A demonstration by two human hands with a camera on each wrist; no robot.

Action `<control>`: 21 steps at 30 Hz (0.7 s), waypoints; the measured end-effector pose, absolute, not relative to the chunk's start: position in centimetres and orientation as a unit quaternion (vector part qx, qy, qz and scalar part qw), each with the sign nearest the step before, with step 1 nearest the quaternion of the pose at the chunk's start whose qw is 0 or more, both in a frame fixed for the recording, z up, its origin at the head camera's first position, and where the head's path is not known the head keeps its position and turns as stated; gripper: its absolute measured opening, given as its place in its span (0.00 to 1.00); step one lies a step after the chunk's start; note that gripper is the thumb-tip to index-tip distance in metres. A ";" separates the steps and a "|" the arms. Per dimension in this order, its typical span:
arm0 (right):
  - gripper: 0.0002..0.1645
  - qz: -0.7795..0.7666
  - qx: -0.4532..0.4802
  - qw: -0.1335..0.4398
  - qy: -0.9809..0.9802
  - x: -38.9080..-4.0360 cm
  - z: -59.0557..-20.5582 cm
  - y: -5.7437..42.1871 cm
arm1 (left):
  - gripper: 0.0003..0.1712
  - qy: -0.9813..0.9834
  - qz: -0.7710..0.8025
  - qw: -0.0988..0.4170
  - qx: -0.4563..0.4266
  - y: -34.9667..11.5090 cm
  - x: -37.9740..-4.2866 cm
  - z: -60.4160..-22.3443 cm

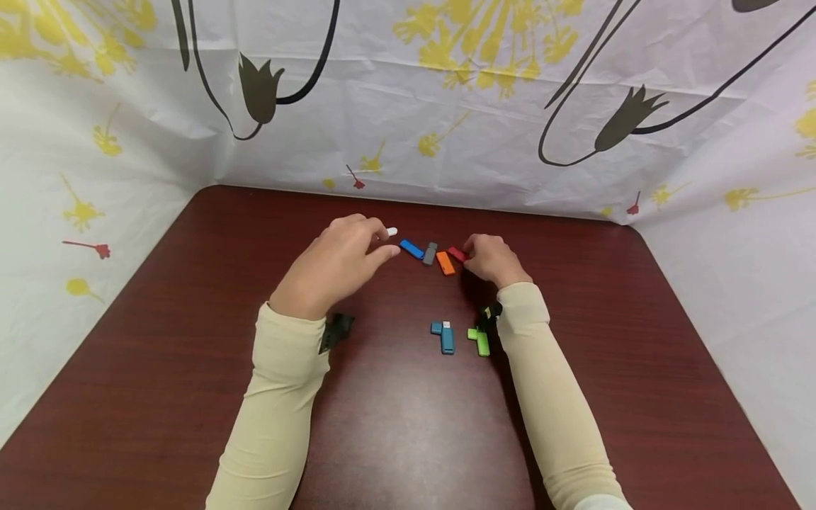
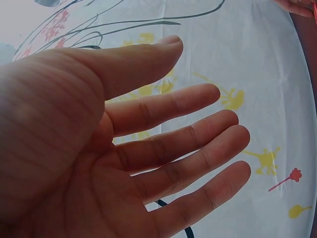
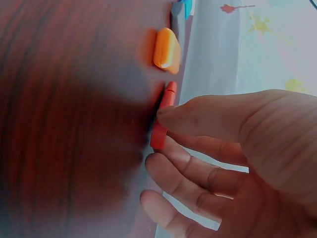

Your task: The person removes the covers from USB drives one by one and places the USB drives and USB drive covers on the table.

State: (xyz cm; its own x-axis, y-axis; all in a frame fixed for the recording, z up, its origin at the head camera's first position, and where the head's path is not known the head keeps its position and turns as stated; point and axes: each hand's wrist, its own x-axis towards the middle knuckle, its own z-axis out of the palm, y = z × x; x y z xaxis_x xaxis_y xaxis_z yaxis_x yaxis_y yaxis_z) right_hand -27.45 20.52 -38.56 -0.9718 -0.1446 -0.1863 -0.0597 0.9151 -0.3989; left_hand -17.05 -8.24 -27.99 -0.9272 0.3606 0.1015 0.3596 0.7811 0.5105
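Observation:
My right hand [image 1: 492, 259] pinches a red USB stick [image 3: 158, 138] between thumb and fingers, close over the dark table. Just left of it lies an orange USB stick [image 1: 445, 263], then a grey one [image 1: 430, 253] and a blue one [image 1: 411, 248]. The left hand [image 1: 338, 263] hovers with loosely extended fingers and holds nothing, as its palm [image 2: 99, 163] shows in the left wrist view. Past its fingers, a white USB stick [image 1: 392, 231] is partly hidden in the head view.
Nearer on the table [image 1: 395, 425] lie a teal USB stick [image 1: 448, 341] with its cap [image 1: 436, 328] off beside it, and a green one [image 1: 483, 345] with a green cap [image 1: 472, 333]. A patterned white sheet [image 1: 382, 127] stands behind and at both sides.

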 end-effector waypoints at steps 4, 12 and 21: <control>0.21 -0.206 -0.048 0.100 0.972 -27.2 -37.8 21.0 | 0.17 0.944 0.271 0.002 0.190 -8.2 -17.0 -27.9; 0.19 -0.218 -0.052 0.070 0.972 -26.4 -35.4 20.7 | 0.19 0.943 0.272 0.007 0.190 -8.1 -17.1 -27.9; 0.18 -0.235 -0.109 -0.015 0.966 -24.2 -31.5 19.0 | 0.23 0.944 0.276 0.023 0.178 -7.7 -17.2 -28.0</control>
State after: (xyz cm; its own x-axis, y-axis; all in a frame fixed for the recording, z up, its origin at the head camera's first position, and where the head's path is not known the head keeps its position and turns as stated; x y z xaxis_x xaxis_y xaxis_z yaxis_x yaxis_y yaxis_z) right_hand -24.20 18.97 -31.53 -0.9756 -0.2043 0.0802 -0.2183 0.8660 -0.4498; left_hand -17.24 -7.72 -27.96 -0.9355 0.3490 0.0548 0.3236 0.7842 0.5295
